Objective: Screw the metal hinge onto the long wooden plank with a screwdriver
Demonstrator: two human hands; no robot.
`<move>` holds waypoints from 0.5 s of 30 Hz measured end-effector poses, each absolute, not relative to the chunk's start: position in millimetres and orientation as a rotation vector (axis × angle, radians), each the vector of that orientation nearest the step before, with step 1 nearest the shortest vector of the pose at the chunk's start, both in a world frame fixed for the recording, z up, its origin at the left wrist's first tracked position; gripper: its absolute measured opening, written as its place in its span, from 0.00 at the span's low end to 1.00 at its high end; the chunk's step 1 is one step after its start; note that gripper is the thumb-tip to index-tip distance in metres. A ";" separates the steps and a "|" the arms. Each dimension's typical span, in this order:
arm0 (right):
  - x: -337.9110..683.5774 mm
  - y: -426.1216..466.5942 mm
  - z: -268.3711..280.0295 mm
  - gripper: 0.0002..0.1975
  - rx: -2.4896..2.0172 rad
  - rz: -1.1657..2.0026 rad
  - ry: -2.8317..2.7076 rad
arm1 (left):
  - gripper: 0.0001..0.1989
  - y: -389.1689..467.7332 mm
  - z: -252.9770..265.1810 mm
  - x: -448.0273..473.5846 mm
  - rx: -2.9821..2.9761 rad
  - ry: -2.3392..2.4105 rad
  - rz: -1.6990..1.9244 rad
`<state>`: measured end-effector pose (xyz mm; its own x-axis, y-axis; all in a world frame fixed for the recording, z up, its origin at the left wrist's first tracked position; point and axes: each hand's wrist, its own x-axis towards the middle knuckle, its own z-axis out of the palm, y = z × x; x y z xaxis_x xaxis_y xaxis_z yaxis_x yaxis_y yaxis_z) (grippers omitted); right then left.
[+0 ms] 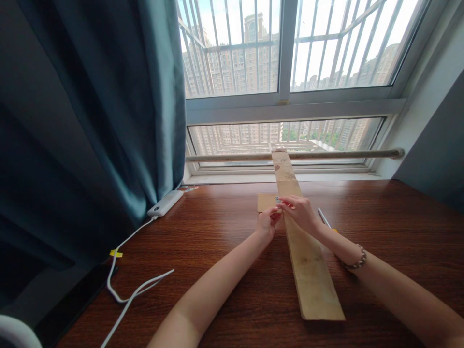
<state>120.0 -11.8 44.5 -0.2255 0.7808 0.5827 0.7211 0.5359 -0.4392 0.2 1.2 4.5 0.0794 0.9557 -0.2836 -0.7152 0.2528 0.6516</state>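
Observation:
A long tan strip (311,261), wood or cardboard, runs from the near part of the table to the window rail. Beside its left edge is a small brown cardboard piece (266,203), partly hidden behind my hands. My left hand (267,223) has its fingers closed at the near edge of that cardboard piece. My right hand (299,210) reaches over the strip, thumb and fingers pinched close to my left fingertips. A tiny bluish item (278,200) shows at the right fingertips, too small to name. What either hand grips is mostly hidden.
A pen-like tool (324,218) with a yellow end lies right of the strip, partly behind my right forearm. A white power bank (166,203) with a white cable (112,270) is by the curtain (145,96). A rail (344,154) crosses the window.

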 end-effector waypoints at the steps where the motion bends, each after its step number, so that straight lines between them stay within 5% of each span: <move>1: 123.2 -15.4 46.7 0.11 -1.212 0.107 -1.959 | 0.04 1.7 3.7 0.3 0.383 0.760 1.300; 10: 205.8 -92.6 37.1 0.11 -1.640 -0.315 -2.254 | 0.06 4.2 -2.0 0.6 0.332 0.782 1.308; 15: 252.2 -125.6 12.1 0.26 -1.413 -0.452 -2.580 | 0.05 3.3 -1.1 0.7 0.323 0.792 1.315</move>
<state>252.2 -125.6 12.1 -0.5386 0.7926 0.2859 0.8425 0.5063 0.1837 0.7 3.3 -1.1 0.0440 0.9420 -0.3326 -0.7345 0.2562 0.6284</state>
